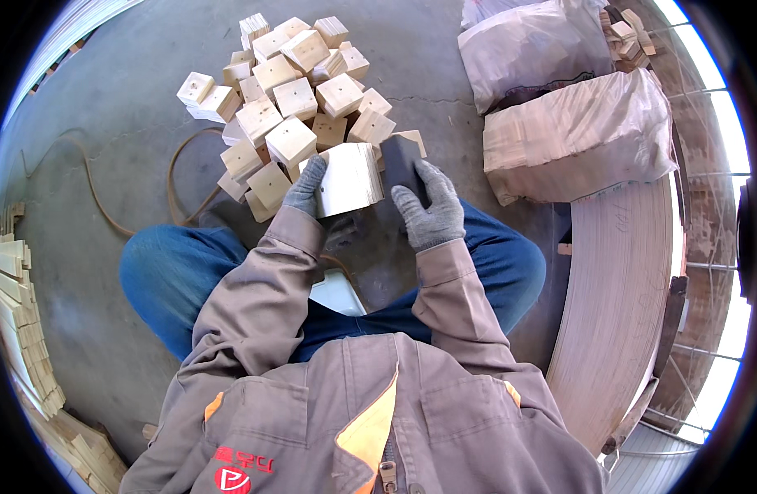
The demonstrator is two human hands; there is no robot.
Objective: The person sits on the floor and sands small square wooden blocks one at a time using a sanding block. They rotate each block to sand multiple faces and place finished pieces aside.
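At centre frame the left hand (306, 188) grips a pale wooden block (350, 179) while the right hand (428, 210) clasps a dark sanding block (400, 160) against its edge, and the pile of blocks (288, 99) above seemingly awaits sanding.

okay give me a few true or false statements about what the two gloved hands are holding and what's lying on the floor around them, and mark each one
1. The left hand holds a pale wooden block. True.
2. The right hand is empty. False: it holds a dark sanding block against the wooden block's side.
3. Both hands are bare. False: both wear grey knit gloves.
4. A pile of wooden blocks lies on the concrete floor ahead of the hands. True.
5. The blocks in the pile are painted blue. False: they are bare pale wood, many with a small hole in one face.
6. Clear plastic bags of wood pieces lie to the right. True.
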